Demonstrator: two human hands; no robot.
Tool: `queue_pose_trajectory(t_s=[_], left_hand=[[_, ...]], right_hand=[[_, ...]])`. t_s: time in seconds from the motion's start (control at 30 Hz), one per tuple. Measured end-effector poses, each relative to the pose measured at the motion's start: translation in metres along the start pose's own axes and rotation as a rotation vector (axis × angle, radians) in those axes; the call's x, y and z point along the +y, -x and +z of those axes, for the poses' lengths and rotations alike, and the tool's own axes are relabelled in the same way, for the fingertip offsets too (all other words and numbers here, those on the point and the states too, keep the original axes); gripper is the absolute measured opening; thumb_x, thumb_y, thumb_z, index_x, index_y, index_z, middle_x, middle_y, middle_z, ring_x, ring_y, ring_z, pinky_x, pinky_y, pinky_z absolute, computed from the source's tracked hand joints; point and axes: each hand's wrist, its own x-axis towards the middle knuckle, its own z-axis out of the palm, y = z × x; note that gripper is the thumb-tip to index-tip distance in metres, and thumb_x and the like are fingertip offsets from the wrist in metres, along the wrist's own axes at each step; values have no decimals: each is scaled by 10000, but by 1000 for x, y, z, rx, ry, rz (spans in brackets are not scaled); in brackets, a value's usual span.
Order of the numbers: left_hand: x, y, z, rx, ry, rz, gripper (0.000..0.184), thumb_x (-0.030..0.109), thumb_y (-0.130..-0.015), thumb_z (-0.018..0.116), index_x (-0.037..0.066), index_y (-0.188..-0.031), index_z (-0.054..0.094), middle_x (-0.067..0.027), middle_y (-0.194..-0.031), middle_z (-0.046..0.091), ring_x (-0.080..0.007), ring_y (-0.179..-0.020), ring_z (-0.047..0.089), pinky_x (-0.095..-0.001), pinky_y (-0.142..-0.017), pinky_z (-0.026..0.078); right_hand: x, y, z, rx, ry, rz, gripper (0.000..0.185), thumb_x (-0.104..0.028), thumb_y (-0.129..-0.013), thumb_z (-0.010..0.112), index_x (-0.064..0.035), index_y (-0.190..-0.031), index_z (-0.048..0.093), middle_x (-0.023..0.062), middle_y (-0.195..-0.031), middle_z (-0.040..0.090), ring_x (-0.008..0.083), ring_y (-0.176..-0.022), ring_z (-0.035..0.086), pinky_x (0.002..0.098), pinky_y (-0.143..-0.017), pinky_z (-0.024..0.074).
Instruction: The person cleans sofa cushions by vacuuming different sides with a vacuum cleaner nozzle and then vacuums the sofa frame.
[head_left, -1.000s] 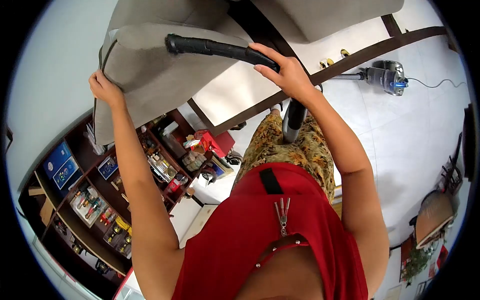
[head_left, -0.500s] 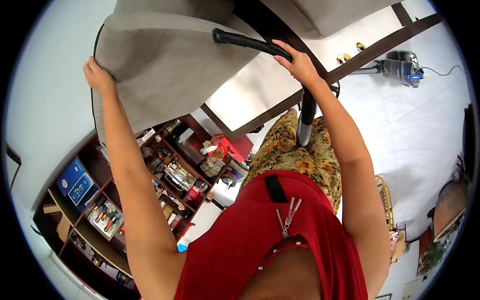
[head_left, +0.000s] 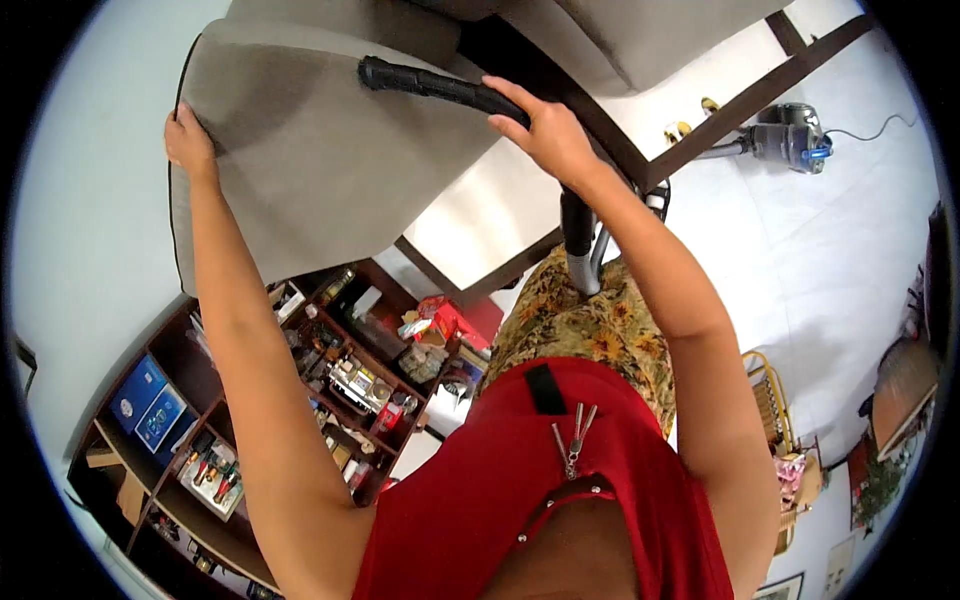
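Observation:
A large grey sofa cushion (head_left: 320, 170) stands tilted up at the upper left. My left hand (head_left: 190, 143) grips its left edge, with the fingers partly hidden behind it. My right hand (head_left: 548, 135) is wrapped round the black handle of a vacuum cleaner hose (head_left: 440, 88). The brush end of the hose lies against the cushion's face, near its upper middle. From my right hand the hose bends down to a grey flexible part (head_left: 582, 272) in front of my patterned trousers. The vacuum cleaner body (head_left: 790, 140) rests on the floor at the upper right.
A dark wooden sofa frame (head_left: 690, 140) with a pale base (head_left: 470, 215) lies beyond the cushion. Shelves (head_left: 200, 400) crowded with small items and a red box (head_left: 470, 322) are at the lower left. A yellow-framed chair (head_left: 770, 395) stands at the right. A power cord (head_left: 880, 130) trails from the vacuum.
My right hand has moved left with the hose, and the brush end has slid left across the cushion. My left hand still holds the cushion's edge.

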Motion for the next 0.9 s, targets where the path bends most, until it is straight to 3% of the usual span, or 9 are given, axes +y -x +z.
queue_pose_trajectory(t_s=[0.2,0.3,0.47,0.53,0.57,0.77,0.9], left_hand=[[-27,-14,25,-37,22,38,658,552,-976,426,18,-1332,568,-205,-1352,574,-353,-1288,498,-464,-1109,294],[-20,-7,18,-116,60,26,694,591,-970,424,63,-1414,495,-180,-1445,491,-337,-1381,394,-523,-1152,194],[-11,2,14,-140,-17,80,716,589,-964,456,94,-1480,413,-150,-1526,398,-314,-1429,324,-513,-1168,163],[-9,12,12,-131,-27,88,744,606,-956,466,114,-1506,371,-141,-1559,344,-315,-1454,272,-540,-1170,140],[-10,16,10,-170,53,77,813,652,-929,479,158,-1547,288,-123,-1595,268,-313,-1499,150,-560,-1183,61],[4,56,4,-118,81,74,952,622,-837,638,225,-1580,196,-83,-1657,82,-292,-1525,46,-549,-1193,40],[6,72,-12,-153,111,78,1000,517,-779,748,297,-1578,189,-8,-1664,75,-266,-1529,44,-563,-1193,76]], right_hand=[[19,-2,9,22,14,72,517,-371,-922,646,-315,-1410,485,222,-797,681,414,-731,665,477,-651,521],[48,4,11,60,123,45,517,-354,-912,664,-315,-1401,502,232,-821,685,412,-743,669,476,-657,530],[-21,5,-24,141,117,78,603,-296,-886,668,-283,-1449,452,233,-860,690,414,-806,672,480,-726,533],[-68,-12,-30,271,66,-77,618,-263,-889,650,-254,-1466,426,223,-888,684,421,-798,660,481,-726,528],[-86,-27,-32,331,136,-162,631,-235,-889,638,-236,-1476,407,217,-867,665,430,-763,647,494,-704,520],[-175,-136,-31,478,438,-181,609,-232,-922,614,-209,-1487,384,205,-825,661,398,-754,667,493,-716,541],[-142,-162,-18,345,466,-122,613,-248,-912,608,-215,-1484,390,216,-838,689,404,-792,675,503,-738,534]])
